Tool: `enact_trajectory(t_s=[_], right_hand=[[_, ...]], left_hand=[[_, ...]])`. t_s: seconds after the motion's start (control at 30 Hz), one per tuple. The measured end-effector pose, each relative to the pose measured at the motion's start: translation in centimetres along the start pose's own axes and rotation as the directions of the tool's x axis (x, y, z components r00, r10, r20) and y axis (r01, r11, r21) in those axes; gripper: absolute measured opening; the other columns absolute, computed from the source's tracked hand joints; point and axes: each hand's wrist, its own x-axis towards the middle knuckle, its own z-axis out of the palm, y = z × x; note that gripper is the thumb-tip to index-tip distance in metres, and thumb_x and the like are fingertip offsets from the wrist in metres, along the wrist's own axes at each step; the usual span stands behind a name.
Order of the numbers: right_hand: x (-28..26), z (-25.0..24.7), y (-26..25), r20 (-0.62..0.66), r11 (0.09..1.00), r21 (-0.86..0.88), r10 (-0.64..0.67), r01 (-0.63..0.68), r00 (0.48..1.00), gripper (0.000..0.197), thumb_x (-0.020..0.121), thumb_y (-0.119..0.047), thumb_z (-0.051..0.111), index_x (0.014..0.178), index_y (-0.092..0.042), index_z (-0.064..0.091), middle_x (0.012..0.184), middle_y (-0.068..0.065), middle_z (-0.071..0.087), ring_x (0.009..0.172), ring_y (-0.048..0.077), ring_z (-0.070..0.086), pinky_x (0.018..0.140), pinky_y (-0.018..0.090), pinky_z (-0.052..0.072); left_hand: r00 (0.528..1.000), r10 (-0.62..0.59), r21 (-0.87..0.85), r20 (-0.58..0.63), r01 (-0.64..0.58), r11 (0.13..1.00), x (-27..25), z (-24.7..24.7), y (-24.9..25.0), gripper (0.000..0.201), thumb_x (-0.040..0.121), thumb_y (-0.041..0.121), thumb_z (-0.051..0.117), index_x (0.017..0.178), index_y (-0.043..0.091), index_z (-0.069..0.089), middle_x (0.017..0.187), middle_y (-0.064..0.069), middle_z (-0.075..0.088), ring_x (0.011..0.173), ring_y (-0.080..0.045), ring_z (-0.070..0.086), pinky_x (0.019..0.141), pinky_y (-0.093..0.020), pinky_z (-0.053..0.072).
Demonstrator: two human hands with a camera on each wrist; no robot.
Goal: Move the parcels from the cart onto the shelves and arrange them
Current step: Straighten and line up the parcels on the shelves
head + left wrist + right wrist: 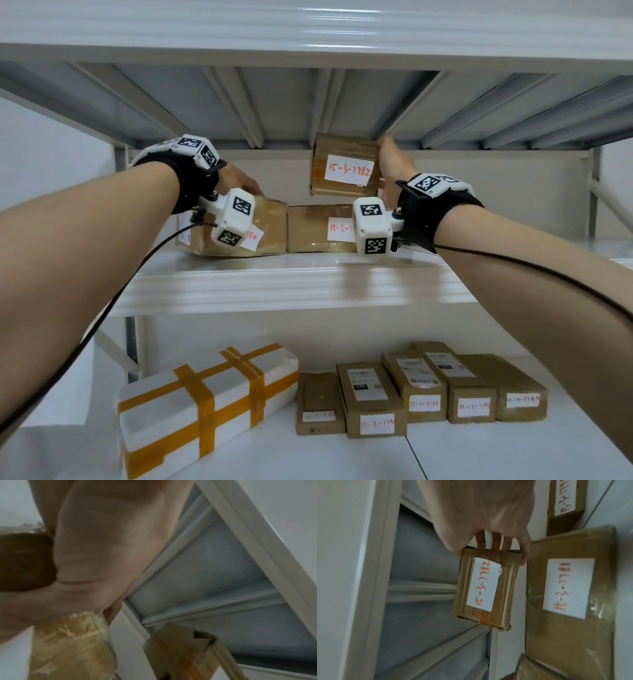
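My right hand (388, 161) (491, 547) grips one end of a small brown parcel (344, 165) (485, 588) labelled 15-3-7782. It hangs in the air under the upper shelf, just above a brown parcel (317, 229) (570, 595) labelled 15-3-7781 on the middle shelf (291, 284). My left hand (241, 183) (106, 555) rests on top of a taped brown parcel (270, 226) (68, 645) at the left of that shelf, beside the 7781 parcel. The left fingers are mostly hidden behind the wrist camera.
The ribbed underside of the upper shelf (308, 102) is close above the held parcel. The middle shelf is bare to the right of the parcels. On the lower shelf lie a white foam box with orange tape (205, 394) and several brown cartons (421, 394).
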Motion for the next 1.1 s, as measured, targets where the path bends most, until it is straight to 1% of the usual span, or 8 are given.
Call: enact_trajectory(t_s=[0.1, 0.2, 0.4, 0.53, 0.67, 0.77, 0.9, 1.1], right_hand=[[-1.9, -2.4, -1.0, -0.04, 0.999, -0.034, -0.004, 0.002, 0.999, 0.072, 0.081, -0.061, 0.039, 0.129, -0.009, 0.055, 0.112, 0.009, 0.068, 0.102, 0.031, 0.065, 0.1, 0.043, 0.048], [-2.0, -4.6, -1.2, -0.074, 0.999, -0.022, -0.036, 0.034, 0.997, 0.047, 0.096, -0.051, 0.037, 0.108, -0.009, 0.057, 0.104, 0.009, 0.067, 0.096, 0.028, 0.063, 0.09, 0.038, 0.048], [-0.3, -8.0, -0.4, -0.149, 0.998, -0.026, -0.057, 0.054, 0.987, 0.048, 0.097, -0.048, 0.035, 0.114, -0.009, 0.057, 0.083, 0.004, 0.066, 0.091, 0.026, 0.067, 0.083, 0.036, 0.049], [0.3, -9.2, -0.1, -0.16, 0.998, -0.035, -0.066, 0.061, 0.985, 0.053, 0.096, -0.048, 0.036, 0.121, -0.007, 0.058, 0.094, 0.006, 0.068, 0.099, 0.028, 0.069, 0.084, 0.037, 0.05], [0.4, -10.2, -0.2, -0.18, 0.993, -0.111, -0.071, 0.051, 0.981, 0.058, 0.095, -0.051, 0.032, 0.125, -0.007, 0.056, 0.104, 0.01, 0.066, 0.082, 0.024, 0.063, 0.068, 0.034, 0.047], [1.3, -11.3, 0.1, -0.255, 0.989, -0.146, -0.054, 0.017, 0.965, 0.075, 0.083, -0.059, 0.031, 0.13, -0.007, 0.057, 0.12, 0.017, 0.065, 0.109, 0.035, 0.063, 0.096, 0.045, 0.048], [1.0, -12.8, 0.9, -0.293, 0.96, -0.278, -0.064, -0.021, 0.954, 0.066, 0.098, -0.052, 0.033, 0.143, -0.004, 0.045, 0.14, 0.022, 0.053, 0.125, 0.039, 0.052, 0.105, 0.043, 0.038], [1.2, -12.9, 1.8, -0.135, 0.942, -0.335, -0.05, 0.002, 0.99, 0.045, 0.101, -0.039, 0.036, 0.113, 0.0, 0.055, 0.122, 0.021, 0.062, 0.093, 0.029, 0.051, 0.079, 0.034, 0.037]], left_hand=[[0.999, -0.034, 0.047, -0.007, 0.035, 0.998, 0.3, 0.5, -0.1, 0.086, 0.062, 0.03, 0.066, 0.144, 0.019, 0.041, 0.145, -0.009, 0.046, 0.132, -0.027, 0.043, 0.107, -0.039, 0.037], [0.996, -0.056, 0.115, -0.073, 0.064, 0.991, 0.8, 0.7, 0.4, 0.086, 0.061, 0.028, 0.068, 0.142, 0.023, 0.04, 0.138, -0.005, 0.048, 0.121, -0.023, 0.047, 0.093, -0.033, 0.04], [0.978, -0.059, 0.136, -0.201, 0.087, 0.987, 2.7, 1.7, 0.3, 0.053, 0.089, 0.016, 0.064, 0.138, 0.023, 0.045, 0.136, -0.006, 0.054, 0.116, -0.026, 0.052, 0.09, -0.03, 0.039], [0.976, -0.056, 0.075, -0.213, 0.073, 0.994, 3.2, 1.8, 0.9, 0.05, 0.09, 0.021, 0.064, 0.137, 0.018, 0.046, 0.134, -0.006, 0.055, 0.114, -0.026, 0.055, 0.086, -0.028, 0.042], [0.982, -0.025, 0.042, -0.189, 0.034, 0.999, 4.1, 1.9, 2.7, 0.054, 0.09, 0.025, 0.064, 0.14, 0.022, 0.045, 0.138, -0.004, 0.052, 0.118, -0.026, 0.054, 0.091, -0.031, 0.044], [0.987, -0.013, 0.046, -0.159, 0.021, 0.999, 4.8, 1.9, 3.9, 0.057, 0.094, 0.019, 0.06, 0.146, 0.019, 0.039, 0.145, -0.007, 0.045, 0.128, -0.028, 0.047, 0.101, -0.034, 0.041], [0.988, -0.035, 0.077, -0.149, 0.046, 0.996, 5.5, 1.9, 4.4, 0.061, 0.094, 0.016, 0.061, 0.149, 0.016, 0.034, 0.15, -0.009, 0.039, 0.135, -0.028, 0.04, 0.107, -0.037, 0.036], [0.984, -0.056, 0.052, -0.172, 0.066, 0.996, 6.3, 1.9, 4.3, 0.057, 0.094, 0.014, 0.059, 0.147, 0.016, 0.038, 0.147, -0.009, 0.042, 0.132, -0.029, 0.043, 0.105, -0.036, 0.037]])
